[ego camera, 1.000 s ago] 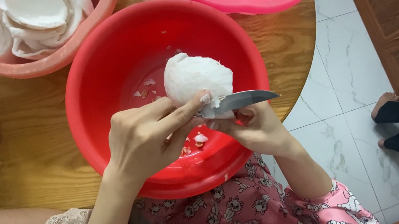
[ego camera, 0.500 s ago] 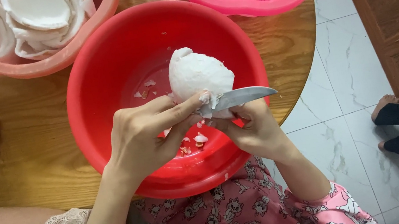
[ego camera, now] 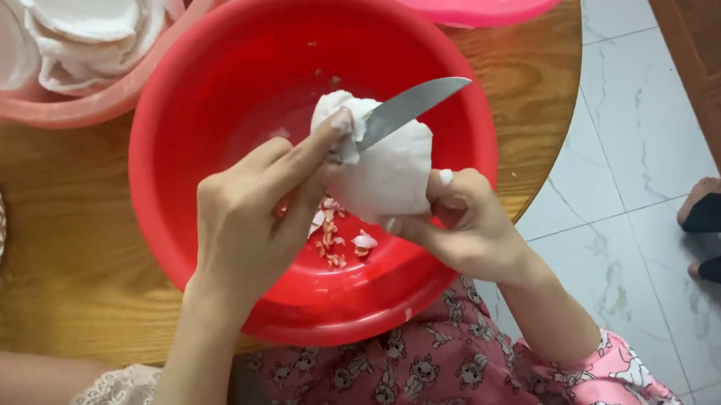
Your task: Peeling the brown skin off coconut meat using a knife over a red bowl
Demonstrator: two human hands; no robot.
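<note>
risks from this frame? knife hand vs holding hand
1. The knife blade lies against the white coconut piece, close to the left hand thumb; a slip could cut it.
2. The right hand cups the piece from below, so a slip might reach those fingers.
3. Peel scraps may miss the red basin.

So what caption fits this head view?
Left hand holds a steel knife against a white peeled chunk, gripped by right hand, over a red plastic basin.

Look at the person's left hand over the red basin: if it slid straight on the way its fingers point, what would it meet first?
The left hand points up-right, its fingers already touching the white peeled piece and the knife. Beyond them lies the red basin's far wall, though depth is unclear.
</note>
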